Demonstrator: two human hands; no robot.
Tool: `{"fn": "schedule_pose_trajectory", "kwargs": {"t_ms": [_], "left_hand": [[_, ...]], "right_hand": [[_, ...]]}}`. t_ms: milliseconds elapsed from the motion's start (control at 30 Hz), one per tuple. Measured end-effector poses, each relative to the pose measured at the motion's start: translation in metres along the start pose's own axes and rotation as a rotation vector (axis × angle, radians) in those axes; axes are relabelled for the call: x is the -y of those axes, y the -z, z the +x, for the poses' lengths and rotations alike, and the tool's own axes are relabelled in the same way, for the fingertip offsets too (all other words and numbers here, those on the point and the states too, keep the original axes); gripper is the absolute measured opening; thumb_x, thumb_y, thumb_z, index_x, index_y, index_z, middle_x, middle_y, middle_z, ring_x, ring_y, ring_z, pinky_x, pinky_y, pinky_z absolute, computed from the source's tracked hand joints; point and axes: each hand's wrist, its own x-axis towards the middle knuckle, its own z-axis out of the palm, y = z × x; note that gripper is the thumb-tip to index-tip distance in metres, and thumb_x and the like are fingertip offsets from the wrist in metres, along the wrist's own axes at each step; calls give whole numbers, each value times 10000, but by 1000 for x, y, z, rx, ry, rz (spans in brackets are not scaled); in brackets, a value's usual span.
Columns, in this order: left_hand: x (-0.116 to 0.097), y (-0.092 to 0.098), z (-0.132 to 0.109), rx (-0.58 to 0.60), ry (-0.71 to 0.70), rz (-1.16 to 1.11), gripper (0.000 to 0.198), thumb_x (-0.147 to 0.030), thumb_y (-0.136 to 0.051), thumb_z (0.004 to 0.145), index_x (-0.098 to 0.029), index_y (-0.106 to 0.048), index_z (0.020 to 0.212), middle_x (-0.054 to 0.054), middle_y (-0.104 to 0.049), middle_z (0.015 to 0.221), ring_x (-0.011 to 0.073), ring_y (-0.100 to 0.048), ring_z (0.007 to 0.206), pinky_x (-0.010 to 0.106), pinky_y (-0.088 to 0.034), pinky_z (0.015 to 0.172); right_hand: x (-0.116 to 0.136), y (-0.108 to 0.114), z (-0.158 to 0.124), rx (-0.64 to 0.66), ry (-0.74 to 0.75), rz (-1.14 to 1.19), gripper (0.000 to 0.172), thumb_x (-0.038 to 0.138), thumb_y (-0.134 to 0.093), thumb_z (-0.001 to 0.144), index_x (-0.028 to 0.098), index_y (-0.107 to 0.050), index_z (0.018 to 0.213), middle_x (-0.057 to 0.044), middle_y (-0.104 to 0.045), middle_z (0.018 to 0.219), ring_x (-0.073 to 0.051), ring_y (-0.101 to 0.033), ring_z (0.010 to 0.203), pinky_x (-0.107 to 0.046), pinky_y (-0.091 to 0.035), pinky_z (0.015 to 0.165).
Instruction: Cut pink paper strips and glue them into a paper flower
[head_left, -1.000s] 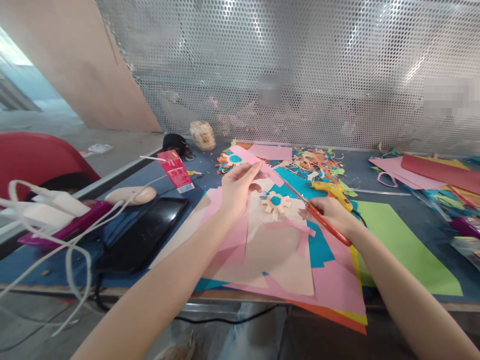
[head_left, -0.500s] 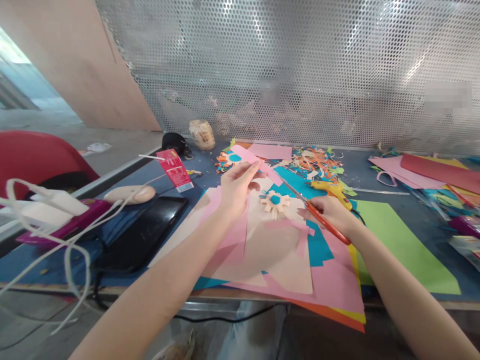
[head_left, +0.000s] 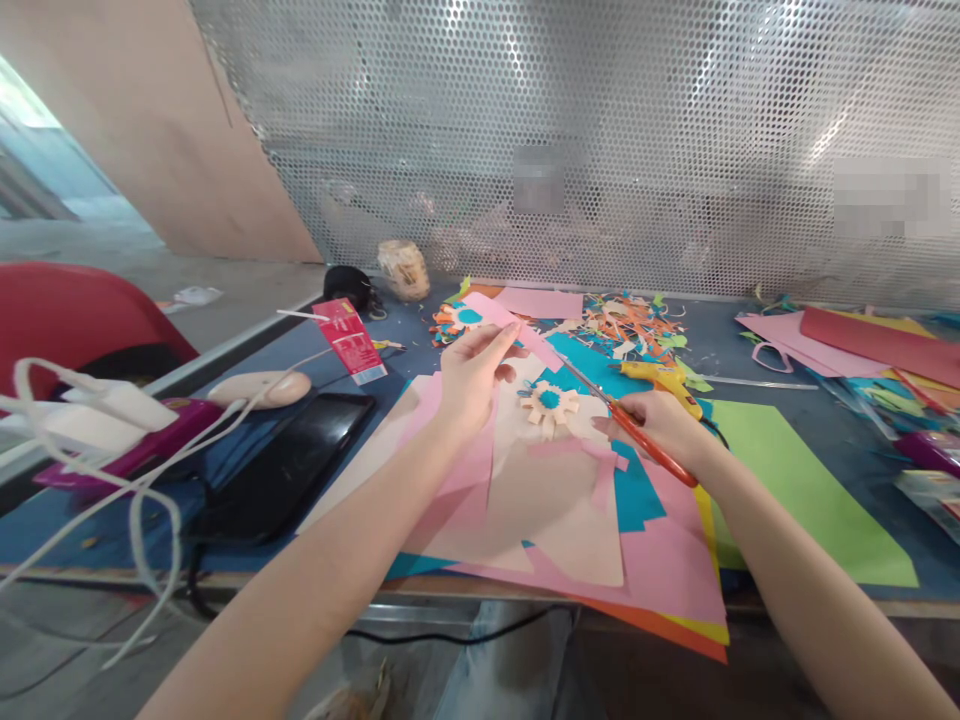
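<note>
Pinched in the fingers of my left hand [head_left: 480,370] is a strip of pink paper [head_left: 541,350], held above the table. My right hand [head_left: 664,425] is closed round the orange handles of a pair of scissors [head_left: 615,405]. The blades point up and left, with their tips at the strip's right end; whether they cut into it I cannot tell. Below, between my hands, a cream paper flower [head_left: 550,402] with a blue centre lies on cream paper [head_left: 555,510]. A second flower [head_left: 468,317] lies behind the strip, partly hidden.
A yellow glue gun [head_left: 660,376] lies just behind my right hand. Paper scraps [head_left: 637,325] are heaped at the back. Green paper [head_left: 802,490] is at right, a black tablet-like device [head_left: 300,460] at left beside white cables [head_left: 135,500]. A perforated metal panel [head_left: 600,120] stands behind the table.
Both hands, the pink strip and the scissors stay almost where they were. The view has shifted very slightly.
</note>
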Motion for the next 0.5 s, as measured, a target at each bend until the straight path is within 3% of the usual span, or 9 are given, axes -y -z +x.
{"fn": "schedule_pose_trajectory", "kwargs": {"t_ms": [500], "left_hand": [[-2, 1, 1, -50, -49, -8, 208, -322, -759, 554, -171, -652, 650, -7, -604, 617, 88, -573, 531, 157, -326, 366]], "right_hand": [[-1, 0, -1, 40, 46, 42, 483, 622, -474, 720, 188, -363, 539, 44, -312, 513, -78, -287, 475, -232, -218, 432]]}}
